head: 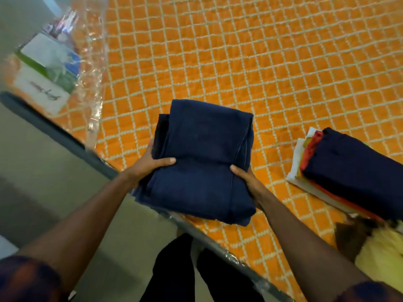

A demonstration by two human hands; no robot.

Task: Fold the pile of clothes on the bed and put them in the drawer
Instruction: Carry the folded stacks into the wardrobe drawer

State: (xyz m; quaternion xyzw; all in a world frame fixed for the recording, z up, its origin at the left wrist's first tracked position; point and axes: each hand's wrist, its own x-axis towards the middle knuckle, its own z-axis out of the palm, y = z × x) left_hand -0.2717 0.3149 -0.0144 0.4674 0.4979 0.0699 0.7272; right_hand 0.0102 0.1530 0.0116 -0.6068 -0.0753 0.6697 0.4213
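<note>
At the near edge of the bed [239, 62], a folded navy garment [202, 162] is gripped by its sides: left hand [150, 164] and right hand [246, 179], thumbs on top, fingers hidden beneath. Folding looks complete. The next move probably calls for carrying it level to the stack of folded clothes [349, 166] nearby or to the drawer, which is out of view. The yellow cloth [381, 258] is cut off and blurred.
</note>
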